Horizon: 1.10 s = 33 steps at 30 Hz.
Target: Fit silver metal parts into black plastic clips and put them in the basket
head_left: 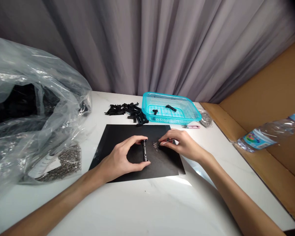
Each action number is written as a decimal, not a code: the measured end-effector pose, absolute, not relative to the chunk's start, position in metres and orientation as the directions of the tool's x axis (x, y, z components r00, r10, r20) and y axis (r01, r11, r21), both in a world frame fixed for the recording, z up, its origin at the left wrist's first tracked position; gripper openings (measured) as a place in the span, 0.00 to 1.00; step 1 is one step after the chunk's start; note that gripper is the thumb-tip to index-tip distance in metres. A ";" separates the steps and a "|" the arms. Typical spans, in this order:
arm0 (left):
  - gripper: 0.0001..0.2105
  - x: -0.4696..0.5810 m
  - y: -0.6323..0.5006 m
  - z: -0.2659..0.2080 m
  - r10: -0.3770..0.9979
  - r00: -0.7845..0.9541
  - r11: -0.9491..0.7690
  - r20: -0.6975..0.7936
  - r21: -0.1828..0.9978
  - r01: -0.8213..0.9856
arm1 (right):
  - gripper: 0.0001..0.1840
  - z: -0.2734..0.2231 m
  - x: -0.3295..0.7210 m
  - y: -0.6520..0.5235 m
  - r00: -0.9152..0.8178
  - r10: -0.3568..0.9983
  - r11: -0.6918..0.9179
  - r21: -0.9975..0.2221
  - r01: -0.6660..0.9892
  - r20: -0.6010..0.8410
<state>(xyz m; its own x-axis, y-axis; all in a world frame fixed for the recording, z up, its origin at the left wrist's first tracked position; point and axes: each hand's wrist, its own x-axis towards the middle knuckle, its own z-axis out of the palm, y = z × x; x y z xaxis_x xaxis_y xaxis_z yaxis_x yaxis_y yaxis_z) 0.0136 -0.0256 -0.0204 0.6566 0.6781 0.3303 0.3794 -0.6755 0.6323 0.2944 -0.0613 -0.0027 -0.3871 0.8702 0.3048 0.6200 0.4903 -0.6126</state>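
Between thumb and fingertips, my left hand [120, 157] grips a narrow black plastic part [144, 150] by its two ends, above the black mat [127, 175]. Metallic pieces show along the part's length. My right hand [183, 142] is closed on a slim metal tool [167, 141] that looks like tweezers. Its tip and my right fingertips are at a small pile of tiny metal pieces [156, 145], which lies on the mat just right of the black part. My fingers hide some of the tool, and the pieces are too small to name exactly.
Loose black plastic parts [115, 109] lie beside a turquoise basket [172, 121] with two more inside. Small pink-handled snips [193, 127] and a bag of metal pieces [206, 118] sit right. Clear plastic bags [71, 82] crowd the left. A bottle [267, 134] lies by the cardboard [267, 82].
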 end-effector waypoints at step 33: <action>0.31 0.015 -0.030 -0.024 0.667 0.670 -0.662 0.328 0.673 0.330 | 0.11 0.004 0.268 -0.076 -0.290 0.933 0.292 -0.920 0.261 0.213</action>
<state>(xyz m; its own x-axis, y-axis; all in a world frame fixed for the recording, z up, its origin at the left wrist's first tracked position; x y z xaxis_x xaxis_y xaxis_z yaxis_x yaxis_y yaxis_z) 0.0145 -0.0300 -0.0243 0.6695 0.6665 0.3279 0.3299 -0.6623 0.6727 0.2680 -0.0764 0.0040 -0.2902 0.9329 0.2132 0.2614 0.2916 -0.9201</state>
